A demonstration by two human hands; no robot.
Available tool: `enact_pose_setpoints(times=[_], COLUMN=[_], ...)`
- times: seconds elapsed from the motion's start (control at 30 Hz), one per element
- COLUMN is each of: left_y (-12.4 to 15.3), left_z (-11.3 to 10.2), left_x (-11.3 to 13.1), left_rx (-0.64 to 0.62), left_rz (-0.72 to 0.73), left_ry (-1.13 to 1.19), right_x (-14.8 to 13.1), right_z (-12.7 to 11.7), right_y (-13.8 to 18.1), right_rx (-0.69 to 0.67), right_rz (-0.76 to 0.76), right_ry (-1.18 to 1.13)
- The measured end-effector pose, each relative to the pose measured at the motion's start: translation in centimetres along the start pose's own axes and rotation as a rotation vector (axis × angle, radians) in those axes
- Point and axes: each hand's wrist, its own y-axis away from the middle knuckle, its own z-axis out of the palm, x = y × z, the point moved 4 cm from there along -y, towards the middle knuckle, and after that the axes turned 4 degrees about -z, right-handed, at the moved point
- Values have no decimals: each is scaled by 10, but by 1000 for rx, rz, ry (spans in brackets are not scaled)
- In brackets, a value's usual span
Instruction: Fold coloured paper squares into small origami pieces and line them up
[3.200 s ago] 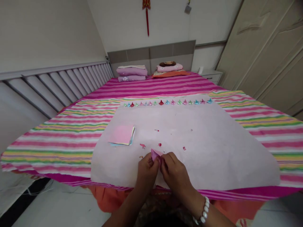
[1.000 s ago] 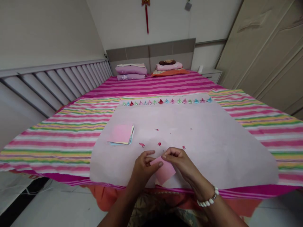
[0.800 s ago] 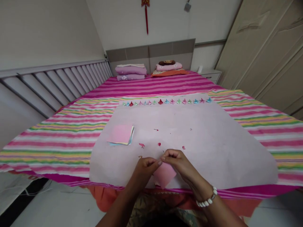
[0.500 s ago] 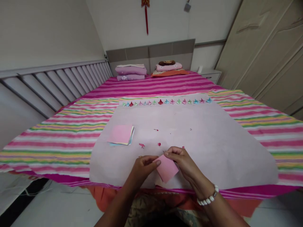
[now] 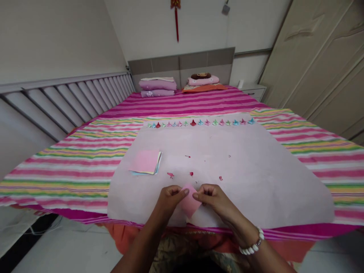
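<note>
A small square of pink origami paper (image 5: 190, 206) is held between both hands, one corner pointing away from me. My left hand (image 5: 171, 199) pinches its left side, thumb on top. On the right side, my right hand (image 5: 214, 197) grips it between thumb and fingers; a white bead bracelet is on that wrist. Just beyond the hands lie small red scraps (image 5: 191, 174) on a large pale sheet (image 5: 270, 182). To the left rests a stack of square papers (image 5: 145, 161), pink on top.
Along the sheet's far edge stands a row of small folded paper figures (image 5: 193, 123) in several colours. Under the sheet is a striped bedcover (image 5: 307, 140). Folded bedding (image 5: 157, 86) sits by the headboard (image 5: 182, 62); a slatted rail (image 5: 71, 94) runs along the left.
The pink paper has turned so a corner points away and has shifted slightly left. My right hand has moved from its upper corner down to its right side.
</note>
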Motion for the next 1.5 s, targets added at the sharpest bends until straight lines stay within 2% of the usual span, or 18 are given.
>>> enact_pose_setpoints(times=[0.2, 0.3, 0.4, 0.63, 0.73, 0.87, 1.1, 1.2, 1.3, 1.4, 1.5], left_y=[3, 4, 4, 6, 8, 10, 13, 11, 9, 13, 18], left_z=[-2, -2, 1, 14, 13, 7, -1, -7, -12, -12, -10], left_x=[5, 5, 2, 1, 4, 5, 3, 3, 5, 10, 13], left_rx=[41, 50, 19, -53, -93, -159, -190, -131, -108, -203, -276], left_rz=[-38, -67, -93, -138, -127, -96, -76, -13, 162, 331, 403], left_ry=[95, 114, 112, 152, 216, 117, 54, 17, -57, -149, -196], right_x=[-6, -10, -10, -2, 2, 8, 9, 9, 8, 8, 7], right_z=[-10, -15, -13, 0, -3, -8, -10, -9, -9, -8, -8], right_y=[2, 2, 1, -4, -6, -5, -3, -3, -2, -1, -1], right_rx=[-22, 25, 72, 78, 135, 185, 226, 212, 211, 215, 212], right_rz=[12, -11, -8, -19, 38, 130, 146, 168, 192, 208, 213], right_ry=[22, 8, -67, -264, -316, -380, -413, -433, -443, -441, -446])
